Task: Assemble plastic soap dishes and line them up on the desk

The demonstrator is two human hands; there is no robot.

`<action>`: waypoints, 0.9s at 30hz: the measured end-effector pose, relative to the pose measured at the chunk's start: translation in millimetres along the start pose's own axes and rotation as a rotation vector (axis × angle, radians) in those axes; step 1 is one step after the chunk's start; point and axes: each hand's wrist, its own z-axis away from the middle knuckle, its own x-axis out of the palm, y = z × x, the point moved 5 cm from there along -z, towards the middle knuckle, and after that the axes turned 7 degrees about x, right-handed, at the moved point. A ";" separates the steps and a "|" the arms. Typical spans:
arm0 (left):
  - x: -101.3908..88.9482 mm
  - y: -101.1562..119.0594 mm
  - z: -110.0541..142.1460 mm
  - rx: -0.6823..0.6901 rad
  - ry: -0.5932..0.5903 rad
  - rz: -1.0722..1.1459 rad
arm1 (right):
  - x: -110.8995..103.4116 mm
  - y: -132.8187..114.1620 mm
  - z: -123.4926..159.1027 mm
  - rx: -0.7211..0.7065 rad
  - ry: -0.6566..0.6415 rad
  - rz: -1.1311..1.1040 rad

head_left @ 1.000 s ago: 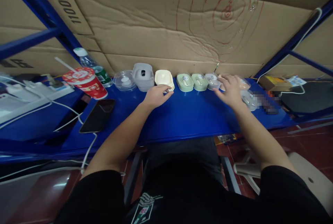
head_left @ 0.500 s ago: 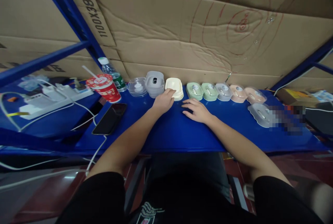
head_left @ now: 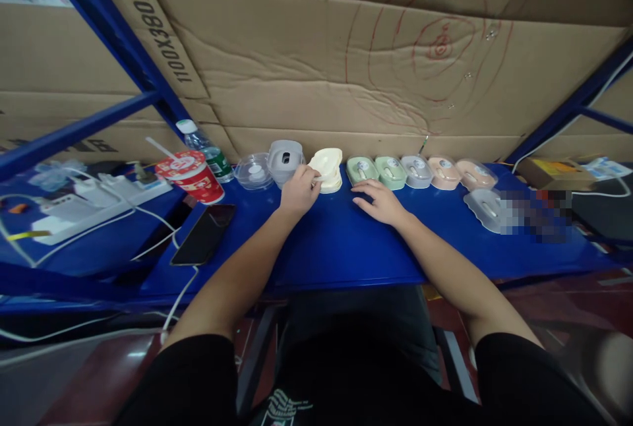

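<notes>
Left hand (head_left: 299, 191) has thumb and fingers pinching the near-left edge of the top piece on a cream stack (head_left: 328, 167), which looks like matte plastic with rounded corners and wavy layered rims, sitting toward the back of the glossy blue worktop (head_left: 346, 248). Right hand (head_left: 380, 203) is palm-down, right of the stack and a bit nearer the wearer, fingers loosely spread; can't tell if the fingertips touch the first green case (head_left: 362, 169) behind them. Just left of the stack: a boxy, smoky grey tub (head_left: 285, 161) with a dark oval spot, then round clear lids (head_left: 254, 172), thin and shiny. Right of the stack, that first green case starts a row with a second green case (head_left: 390, 173), a greyish case (head_left: 416, 171) and two peach cases (head_left: 444, 173), all rounded with see-through tops. Well left of the stack: a red cup (head_left: 198, 179), flared, with a straw, plus a smooth flat black phone (head_left: 204, 235).
</notes>
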 end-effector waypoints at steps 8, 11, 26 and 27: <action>0.4 14.3 13.8 0.016 0.107 0.368 | -10.5 -4.0 1.0 0.169 0.148 0.035; 9.4 17.2 14.7 -0.018 0.017 0.504 | -12.6 -4.5 2.2 0.203 0.150 0.059; 14.3 15.5 10.8 -0.019 -0.412 -0.003 | 11.3 -7.4 4.4 0.107 -0.319 0.173; 5.7 11.9 7.9 -0.063 -0.334 -0.001 | 11.1 -7.8 4.4 0.102 -0.318 0.170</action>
